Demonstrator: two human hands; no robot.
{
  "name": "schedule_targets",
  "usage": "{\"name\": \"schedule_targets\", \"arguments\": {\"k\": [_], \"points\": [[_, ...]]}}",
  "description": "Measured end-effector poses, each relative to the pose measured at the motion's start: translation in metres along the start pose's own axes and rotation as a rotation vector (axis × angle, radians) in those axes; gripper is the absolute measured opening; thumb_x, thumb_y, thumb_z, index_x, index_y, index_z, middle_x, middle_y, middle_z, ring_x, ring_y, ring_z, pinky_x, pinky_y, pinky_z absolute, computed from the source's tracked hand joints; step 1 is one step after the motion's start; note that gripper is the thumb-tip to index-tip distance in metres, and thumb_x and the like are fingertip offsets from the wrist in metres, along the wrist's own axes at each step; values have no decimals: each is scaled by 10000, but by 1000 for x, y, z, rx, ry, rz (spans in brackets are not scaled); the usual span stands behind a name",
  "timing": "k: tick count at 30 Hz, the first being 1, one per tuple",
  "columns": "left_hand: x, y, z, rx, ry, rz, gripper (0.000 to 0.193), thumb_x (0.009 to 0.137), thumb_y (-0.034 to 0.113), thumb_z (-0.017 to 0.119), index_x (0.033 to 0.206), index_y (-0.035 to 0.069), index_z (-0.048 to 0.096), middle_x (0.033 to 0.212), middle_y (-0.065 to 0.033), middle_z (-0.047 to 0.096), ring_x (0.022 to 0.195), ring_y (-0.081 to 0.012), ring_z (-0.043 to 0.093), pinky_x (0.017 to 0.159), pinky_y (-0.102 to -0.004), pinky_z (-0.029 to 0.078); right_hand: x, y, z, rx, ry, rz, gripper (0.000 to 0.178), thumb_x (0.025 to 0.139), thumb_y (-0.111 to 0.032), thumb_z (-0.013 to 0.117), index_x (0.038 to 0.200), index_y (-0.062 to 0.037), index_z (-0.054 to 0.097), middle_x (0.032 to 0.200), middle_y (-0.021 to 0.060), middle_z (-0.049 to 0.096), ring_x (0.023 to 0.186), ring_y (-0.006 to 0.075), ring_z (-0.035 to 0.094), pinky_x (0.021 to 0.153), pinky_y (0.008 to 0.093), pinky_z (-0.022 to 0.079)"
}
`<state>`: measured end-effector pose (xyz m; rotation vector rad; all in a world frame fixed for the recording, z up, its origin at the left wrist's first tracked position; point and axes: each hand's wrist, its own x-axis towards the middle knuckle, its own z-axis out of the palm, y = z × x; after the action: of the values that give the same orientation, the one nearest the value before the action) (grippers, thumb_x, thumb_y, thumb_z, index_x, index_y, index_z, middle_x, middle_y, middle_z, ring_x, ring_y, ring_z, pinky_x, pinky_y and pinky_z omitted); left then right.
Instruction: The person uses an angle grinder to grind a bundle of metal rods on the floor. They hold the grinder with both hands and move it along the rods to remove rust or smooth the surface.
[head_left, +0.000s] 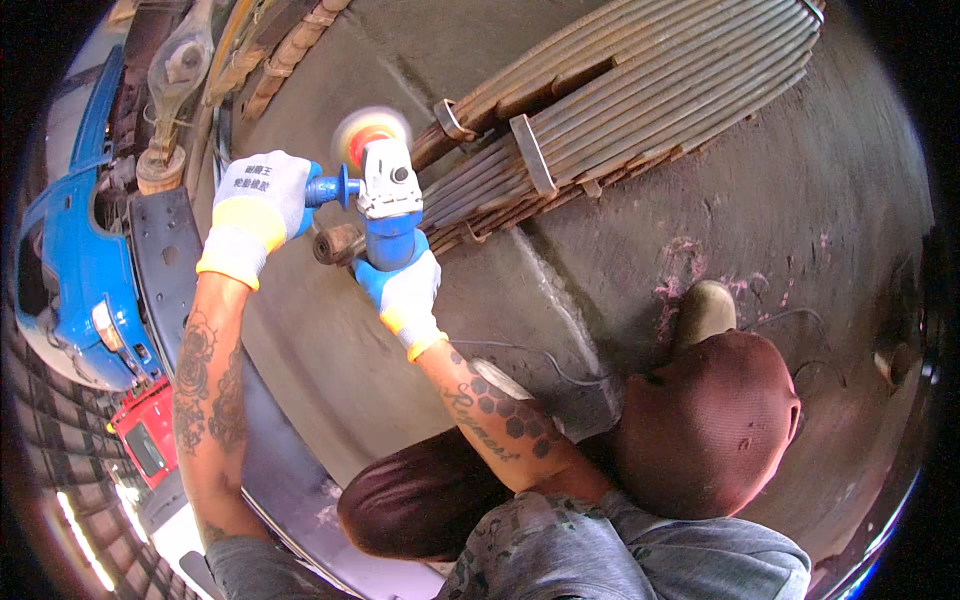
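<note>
My left hand (262, 195), in a white and blue glove with a yellow band, is wrapped round the blue side handle of an angle grinder (390, 185). The grinder's blue body rests in the grip of my right hand (410, 295), gloved alike. Its round disc (372, 132), orange in the middle, is blurred as if spinning. Just right of the disc lie the ends of two stacks of rusty leaf springs (640, 110), banded with metal clips (533, 155). Whether the disc touches the steel cannot be told. A rolled spring eye (338, 243) sits below the grinder head.
A dark steel beam (165, 255) runs along the left, with a blue truck cab (95, 280) and a red vehicle (150, 435) beyond. Rusty bars (290, 60) lie at the upper left. A thin cord (560, 372) crosses the stained concrete floor (700, 220) near my bent knees.
</note>
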<state>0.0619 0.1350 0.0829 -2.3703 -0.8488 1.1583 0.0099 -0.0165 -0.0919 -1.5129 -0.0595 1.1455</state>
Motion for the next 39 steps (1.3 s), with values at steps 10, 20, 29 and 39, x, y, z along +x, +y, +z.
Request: {"name": "schedule_targets", "arguments": {"k": [10, 20, 29, 39], "points": [[-6, -16, -3, 112, 111, 126, 97, 864, 182, 751, 946, 170, 802, 936, -158, 792, 918, -365, 782, 829, -496, 614, -5, 15, 60, 277, 122, -85, 505, 727, -226, 922, 1118, -6, 689, 974, 122, 782, 870, 218, 739, 828, 399, 588], [9, -16, 20, 103, 243, 243, 115, 899, 172, 730, 970, 166, 821, 965, -155, 798, 931, -360, 788, 832, -486, 622, 0, 32, 71, 345, 249, -134, 526, 757, -168, 912, 1201, -10, 680, 1046, 88, 759, 891, 194, 697, 843, 379, 573], [0, -4, -4, 227, 247, 237, 107, 924, 199, 713, 940, 140, 800, 938, -165, 789, 918, -361, 784, 808, -495, 621, 0, 31, 93, 528, 267, -123, 443, 746, -118, 914, 1104, -33, 667, 978, 71, 751, 841, 163, 699, 790, 375, 581], [5, 1, 2, 241, 121, 221, 91, 905, 187, 711, 955, 162, 782, 915, -164, 783, 888, -366, 780, 783, -499, 617, -2, 45, 92, 379, 159, 18, 717, 680, -313, 974, 1269, -43, 668, 1110, 149, 786, 987, 282, 759, 913, 428, 585]]}}
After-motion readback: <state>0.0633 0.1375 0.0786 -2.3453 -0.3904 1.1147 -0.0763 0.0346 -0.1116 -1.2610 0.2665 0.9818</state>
